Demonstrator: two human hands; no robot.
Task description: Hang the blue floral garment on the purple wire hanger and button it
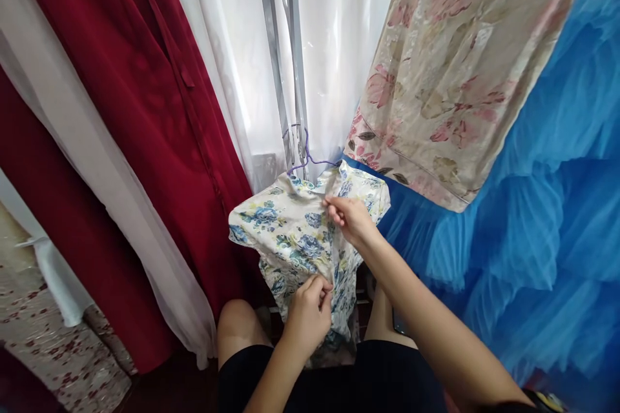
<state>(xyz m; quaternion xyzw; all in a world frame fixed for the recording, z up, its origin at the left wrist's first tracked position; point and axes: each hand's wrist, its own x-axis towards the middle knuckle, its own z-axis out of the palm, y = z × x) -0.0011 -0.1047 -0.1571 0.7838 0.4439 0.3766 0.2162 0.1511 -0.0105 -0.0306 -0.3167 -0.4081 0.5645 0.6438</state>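
Floral blouse (300, 222) is hanging on purple hanger (307, 150), right hand (351, 216) pinching its front, left hand (310, 310) gripping it lower, crimson cloth (150, 97) and blue tulle (542, 239) flanking.

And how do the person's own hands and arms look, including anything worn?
The left hand and right hand are ungloved. The left forearm and right forearm are slim and uncovered, with no watch showing. A dark edge beside the right forearm, low in the picture, may be a sleeve.
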